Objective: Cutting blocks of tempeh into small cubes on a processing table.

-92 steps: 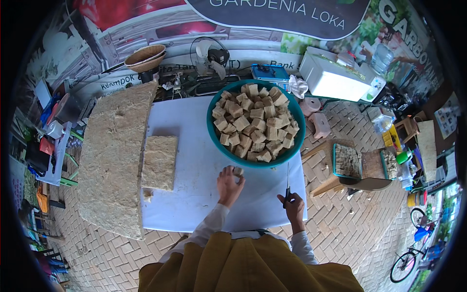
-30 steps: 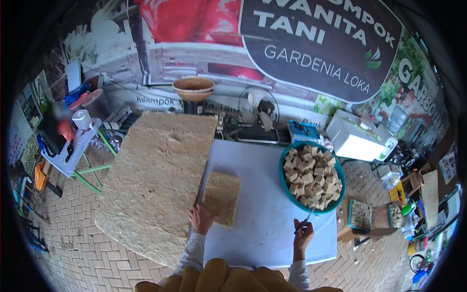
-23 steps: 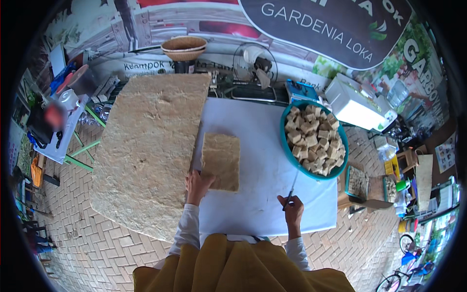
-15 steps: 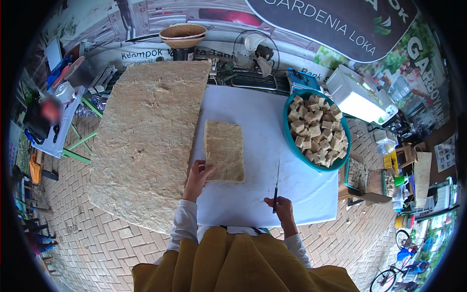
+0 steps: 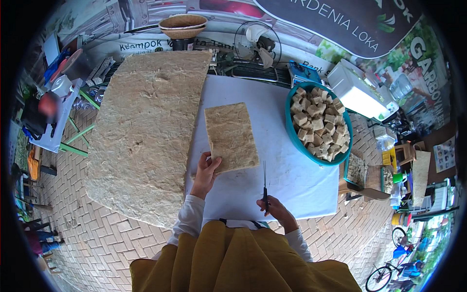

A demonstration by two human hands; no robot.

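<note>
My left hand (image 5: 206, 173) grips the lower left corner of a rectangular tan fibrous slab (image 5: 229, 131), tilted on the white-covered table (image 5: 306, 194). My right hand (image 5: 275, 209) holds a long, black-handled knife (image 5: 265, 192), blade pointing away from me, just right of the slab's lower corner. A much larger, rough slab (image 5: 141, 126) lies along the table's left side, beside my left wrist. At the back right, a teal basin (image 5: 290, 121) is heaped with several tan cubes (image 5: 318, 124).
A fan (image 5: 258, 41), stacked baskets (image 5: 182, 24), a blue device (image 5: 304, 73) and a white box (image 5: 355, 90) line the back. Trays of pieces (image 5: 355, 170) stand right. A side table (image 5: 63, 129) is left. A person (image 5: 44, 243) shows at lower left, a bicycle (image 5: 382, 277) at lower right.
My left hand left a small block near the basin, moved left onto the smaller slab and has drawn it rightward, tilting it. The knife in my right hand now points straighter forward.
</note>
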